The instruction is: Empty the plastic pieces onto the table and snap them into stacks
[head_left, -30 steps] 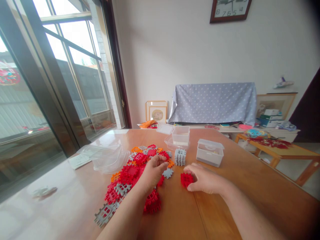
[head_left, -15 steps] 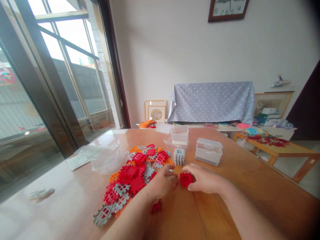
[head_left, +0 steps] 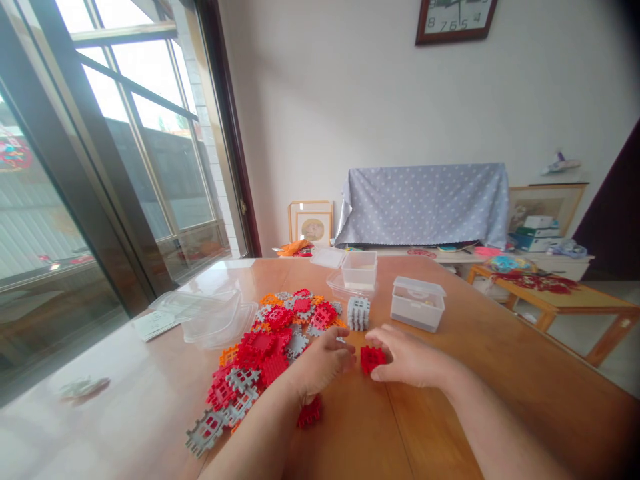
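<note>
Interlocking plastic building tiles in red, grey and orange lie in a loose heap (head_left: 263,341) on the wooden table. To the right of the heap, a small red stack of tiles (head_left: 373,360) rests on the tabletop. My right hand (head_left: 407,357) has its fingers and thumb around the right side of this stack. Left of it, my left hand (head_left: 327,357) hovers with fingers slightly bent and apart, holding nothing visible. Beyond both hands, a grey stack of tiles (head_left: 358,313) stands upright. One red tile (head_left: 309,413) is partly covered by my left wrist.
A lidded clear box (head_left: 418,307) stands right of the grey stack. Behind is another clear container (head_left: 359,270). Clear plastic lids (head_left: 213,317) and a paper sheet (head_left: 156,325) lie to the left. A small pale packet (head_left: 83,388) sits at the left edge.
My left forearm has shifted slightly and now covers more of the orange tile beside it. My right hand stays around the red stack, its thumb a little further left.
</note>
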{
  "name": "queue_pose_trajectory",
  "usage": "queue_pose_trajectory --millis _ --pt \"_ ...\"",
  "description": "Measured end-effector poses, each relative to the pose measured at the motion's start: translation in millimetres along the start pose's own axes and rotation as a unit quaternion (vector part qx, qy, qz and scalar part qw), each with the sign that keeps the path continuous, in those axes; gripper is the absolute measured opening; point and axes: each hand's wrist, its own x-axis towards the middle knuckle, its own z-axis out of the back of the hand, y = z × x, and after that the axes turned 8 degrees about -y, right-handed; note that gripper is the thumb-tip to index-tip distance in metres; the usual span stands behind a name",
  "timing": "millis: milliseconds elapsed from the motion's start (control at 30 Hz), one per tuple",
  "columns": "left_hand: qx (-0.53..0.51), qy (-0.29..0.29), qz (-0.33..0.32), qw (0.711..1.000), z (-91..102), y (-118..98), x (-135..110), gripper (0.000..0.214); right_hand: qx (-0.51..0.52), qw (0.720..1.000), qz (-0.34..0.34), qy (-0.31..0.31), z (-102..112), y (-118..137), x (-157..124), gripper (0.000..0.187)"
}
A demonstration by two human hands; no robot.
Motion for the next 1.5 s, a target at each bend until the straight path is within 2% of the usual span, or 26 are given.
queue_pose_trajectory --millis 167,267,367,467,633,700,867,1067,1300,1367,1500 --pt "-0.050 -0.041 -0.045 0.997 23.5 -21.2 -2.5 0.052 0.038 0.996 0.021 -0.076 0.3 13.5 1.0 0.037" --pt "-0.096 -0.088 -0.082 0.988 38.8 -31.8 -3.3 0.048 0.042 0.991 0.052 -0.114 -7.9 33.6 2.8 0.022" --pt "-0.133 -0.133 -0.109 0.976 51.0 -36.4 -1.2 0.045 0.041 0.987 0.098 -0.119 -21.6 60.3 0.2 0.017" --pt "-0.155 -0.160 -0.129 0.966 57.7 -35.8 3.0 0.040 0.030 0.984 0.154 -0.082 -36.7 86.6 -6.8 0.029" --pt "-0.147 -0.173 -0.135 0.964 58.5 -31.6 7.3 0.033 0.004 0.979 0.204 -0.001 -61.2 110.2 -14.5 0.071" --pt "-0.143 -0.170 -0.133 0.966 57.5 -30.7 7.4 0.033 -0.008 0.976 0.215 0.011 -69.2 112.1 -14.0 0.072" --pt "-0.140 -0.172 -0.133 0.966 56.3 -29.9 8.1 0.036 -0.025 0.973 0.228 -0.024 -77.0 109.6 -10.2 0.038" --pt "-0.116 -0.173 -0.140 0.968 56.0 -29.3 9.5 0.032 -0.030 0.969 0.235 -0.068 -76.4 107.6 -6.8 0.019" --pt "-0.082 -0.170 -0.160 0.969 53.8 -28.9 9.6 0.028 0.039 0.972 0.211 -0.092 -69.9 101.2 -2.6 0.022" --pt "-0.074 -0.170 -0.160 0.970 52.6 -28.8 9.1 0.027 0.081 0.973 0.184 -0.110 -66.2 95.3 -1.0 0.024" --pt "-0.055 -0.156 -0.136 0.977 48.3 -29.3 5.2 0.026 0.181 0.970 0.089 -0.133 -57.2 80.6 3.9 0.037"
